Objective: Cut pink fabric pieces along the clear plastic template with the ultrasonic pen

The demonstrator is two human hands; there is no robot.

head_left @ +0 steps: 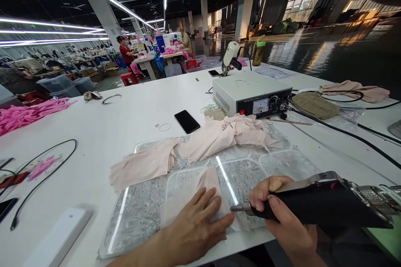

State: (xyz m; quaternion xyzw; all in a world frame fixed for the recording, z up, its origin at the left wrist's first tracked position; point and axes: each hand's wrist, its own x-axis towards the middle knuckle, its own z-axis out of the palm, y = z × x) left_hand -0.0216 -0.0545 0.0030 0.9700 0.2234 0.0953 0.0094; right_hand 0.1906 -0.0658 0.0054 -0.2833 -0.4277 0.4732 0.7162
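My left hand (pixel 197 225) lies flat with fingers spread on a thin beige fabric piece (pixel 208 177), pressing it against a grey marbled mat (pixel 138 212). My right hand (pixel 285 217) is wrapped round a black handheld ultrasonic welder (pixel 316 202) with a blunt metal tip. The tip points left and is close beside my left little finger, over the fabric's right edge; whether it touches the cloth I cannot tell. Beyond my hands, a fanned stack of beige fabric pieces (pixel 144 164) and a larger bunched pile of beige fabric (pixel 225 135) lie across the mat.
A control box (pixel 250 94) with a dial stands behind the pile, its black cable (pixel 347 135) running right. A phone (pixel 187 121) lies left of it. A white box (pixel 59 238), black cable (pixel 75 150) and pink fabric (pixel 31 112) are at left. Co-workers sit farther back.
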